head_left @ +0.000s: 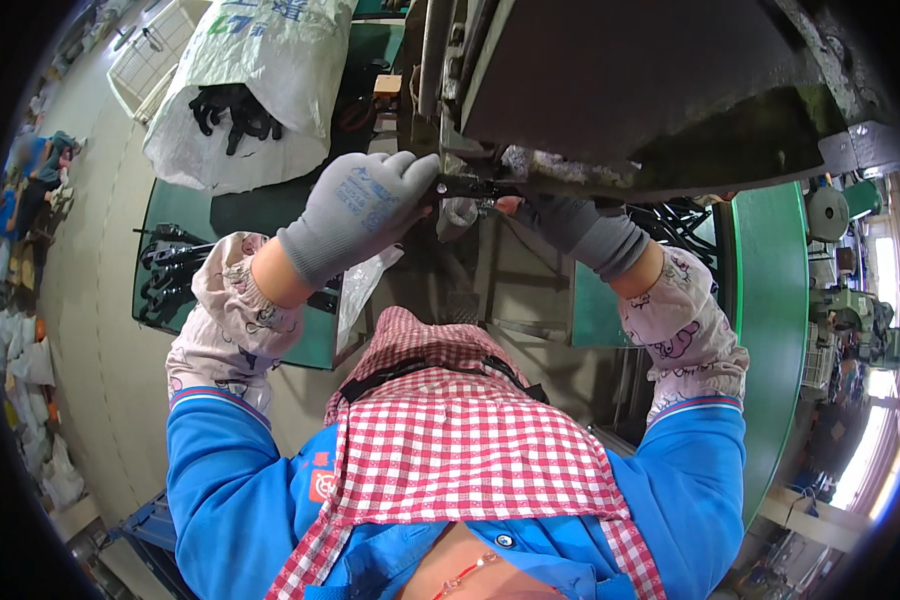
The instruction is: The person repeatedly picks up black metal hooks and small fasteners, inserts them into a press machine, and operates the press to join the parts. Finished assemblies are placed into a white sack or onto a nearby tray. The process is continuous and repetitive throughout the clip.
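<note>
My left hand (pixel 366 207), in a grey knit glove, is closed with its fingers curled over the left end of a dark, narrow metal piece (pixel 467 188) with a small round hole near its end. At the other end of the same piece is my right hand (pixel 578 230), gloved too, its bare fingertip pressed to it from below. Most of the right fingers lie hidden behind the piece and the machine edge. The piece is held level at the lower front of a large dark machine (pixel 650 90), whose worn metal edge hangs just above the right hand.
A white woven sack (pixel 270 70) with black parts (pixel 232 115) inside lies at the far left. Black parts (pixel 173 268) cover the left green table; thin black pieces (pixel 682 222) lie right of my right hand. A green worktop (pixel 770 340) runs along the right.
</note>
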Motion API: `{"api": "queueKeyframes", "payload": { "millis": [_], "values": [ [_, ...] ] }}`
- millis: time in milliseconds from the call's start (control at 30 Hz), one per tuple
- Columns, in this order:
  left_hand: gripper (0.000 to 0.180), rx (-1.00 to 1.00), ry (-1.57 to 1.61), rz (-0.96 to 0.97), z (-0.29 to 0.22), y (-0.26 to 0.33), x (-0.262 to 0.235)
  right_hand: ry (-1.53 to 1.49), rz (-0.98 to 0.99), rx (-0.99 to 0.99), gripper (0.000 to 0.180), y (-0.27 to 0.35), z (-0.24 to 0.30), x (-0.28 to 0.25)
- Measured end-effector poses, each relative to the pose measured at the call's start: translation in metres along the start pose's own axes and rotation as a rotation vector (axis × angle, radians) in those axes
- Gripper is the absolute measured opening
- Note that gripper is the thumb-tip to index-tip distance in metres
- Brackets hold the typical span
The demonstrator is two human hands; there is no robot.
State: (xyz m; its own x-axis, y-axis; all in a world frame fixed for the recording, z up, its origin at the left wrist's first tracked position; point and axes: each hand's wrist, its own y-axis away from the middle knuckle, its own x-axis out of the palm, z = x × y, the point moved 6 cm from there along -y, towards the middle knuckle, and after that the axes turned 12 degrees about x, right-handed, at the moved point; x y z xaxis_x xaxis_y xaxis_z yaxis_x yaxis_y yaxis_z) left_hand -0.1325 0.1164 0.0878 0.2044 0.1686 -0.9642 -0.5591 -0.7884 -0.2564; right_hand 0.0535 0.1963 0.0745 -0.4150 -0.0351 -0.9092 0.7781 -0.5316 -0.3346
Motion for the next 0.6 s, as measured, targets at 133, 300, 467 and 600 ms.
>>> {"api": "queueKeyframes", "payload": {
  "millis": [133, 300, 467, 600],
  "values": [
    [0.039, 0.039, -0.001, 0.031, 0.006, -0.005, 0.009, -0.236, 0.108, 0.034, 0.043, -0.010, 0.001, 0.000],
    [0.037, 0.089, 0.080, 0.156, 0.013, -0.011, 0.025, -0.603, 0.549, 0.380, 0.051, 0.001, -0.026, 0.052],
    [0.038, 0.154, 0.073, 0.302, 0.023, -0.026, 0.025, 0.034, 0.475, 0.426, 0.047, -0.004, 0.001, 0.027],
    [0.038, 0.247, 0.008, 0.288, 0.041, -0.034, 0.029, -0.447, 0.831, 0.664, 0.040, 0.005, -0.001, 0.034]
  ]
}}
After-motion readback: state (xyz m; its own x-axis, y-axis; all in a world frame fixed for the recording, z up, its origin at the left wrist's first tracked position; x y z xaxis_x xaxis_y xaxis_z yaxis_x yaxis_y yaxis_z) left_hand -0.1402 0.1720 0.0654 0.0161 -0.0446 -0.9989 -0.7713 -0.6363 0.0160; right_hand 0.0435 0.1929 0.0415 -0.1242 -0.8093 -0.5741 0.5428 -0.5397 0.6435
